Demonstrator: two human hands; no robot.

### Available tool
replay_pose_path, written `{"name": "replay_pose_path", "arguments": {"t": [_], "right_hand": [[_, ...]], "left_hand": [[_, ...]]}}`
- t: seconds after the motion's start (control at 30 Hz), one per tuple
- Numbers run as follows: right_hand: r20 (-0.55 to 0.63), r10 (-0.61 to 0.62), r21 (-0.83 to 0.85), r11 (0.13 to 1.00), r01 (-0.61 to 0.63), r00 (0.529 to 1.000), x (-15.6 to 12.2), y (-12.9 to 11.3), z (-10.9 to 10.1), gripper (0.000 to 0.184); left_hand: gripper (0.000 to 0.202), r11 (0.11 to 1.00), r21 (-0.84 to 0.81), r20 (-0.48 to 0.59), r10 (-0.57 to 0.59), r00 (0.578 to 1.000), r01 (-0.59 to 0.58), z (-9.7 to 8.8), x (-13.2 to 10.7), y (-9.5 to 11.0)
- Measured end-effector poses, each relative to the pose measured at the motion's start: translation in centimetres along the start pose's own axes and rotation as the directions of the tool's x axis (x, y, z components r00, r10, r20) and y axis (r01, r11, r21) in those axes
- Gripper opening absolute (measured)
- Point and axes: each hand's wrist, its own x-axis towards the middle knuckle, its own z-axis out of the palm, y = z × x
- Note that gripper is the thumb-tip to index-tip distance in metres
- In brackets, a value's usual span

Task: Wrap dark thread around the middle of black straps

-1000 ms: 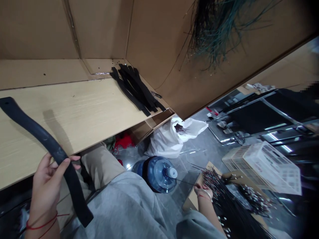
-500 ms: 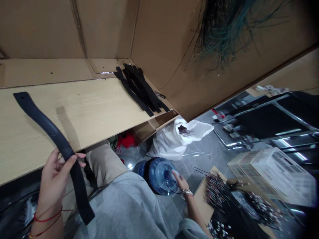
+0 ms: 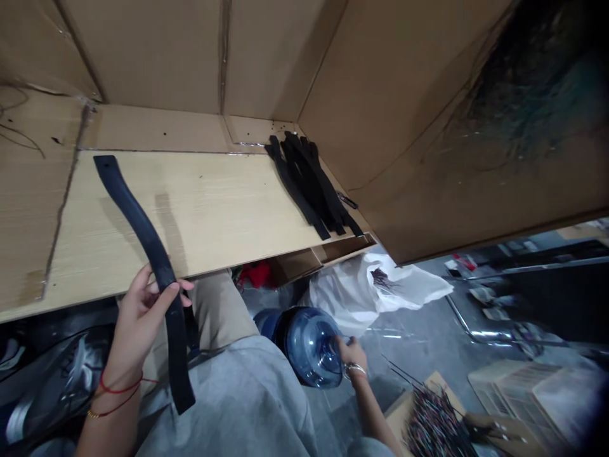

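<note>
My left hand (image 3: 140, 314) grips a long black strap (image 3: 137, 235) near its middle; the strap's upper end lies over the light wooden tabletop (image 3: 223, 209) and its lower end hangs over my lap. My right hand (image 3: 349, 355) is low on the right, its fingers closed beside the neck of a blue water jug (image 3: 304, 343) lying on the floor. What the fingers hold is too thin to make out. A pile of similar black straps (image 3: 309, 184) lies at the table's far right corner.
Cardboard walls (image 3: 404, 114) enclose the table at the back and right. On the floor are a white plastic bag (image 3: 375, 292), a red cloth (image 3: 254, 274), a bundle of thin dark wires (image 3: 435, 422) on cardboard, and a pale crate (image 3: 537, 393).
My right hand came from the wire bundle to the jug's neck. The view swung left, and my left hand kept hold of the strap.
</note>
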Motion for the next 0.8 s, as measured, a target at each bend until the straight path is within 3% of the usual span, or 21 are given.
{"name": "replay_pose_path", "arguments": {"t": [0.17,0.37,0.53,0.8], "right_hand": [[-0.019,-0.043,-0.012,0.999,0.043,0.999,0.3,-4.0,-0.7,0.037],[-0.032,-0.077,0.002,0.997,0.077,0.996,-0.1,-8.1,1.3,0.037],[-0.051,-0.082,0.016,0.996,0.083,0.995,-0.1,-10.2,2.4,0.036],[-0.067,-0.063,0.028,0.998,0.065,0.996,0.1,-12.8,2.2,0.035]], "left_hand": [[0.045,1.0,-0.022,0.009,0.005,1.0,-0.005,-0.2,0.1,0.0],[0.046,0.999,-0.041,-0.016,0.023,1.0,-0.024,-0.5,-0.1,0.3],[0.049,0.998,-0.055,-0.03,0.017,0.999,-0.019,-0.7,-0.3,0.4],[0.047,0.999,-0.038,-0.006,0.02,1.0,-0.02,-0.2,0.0,0.2]]}}
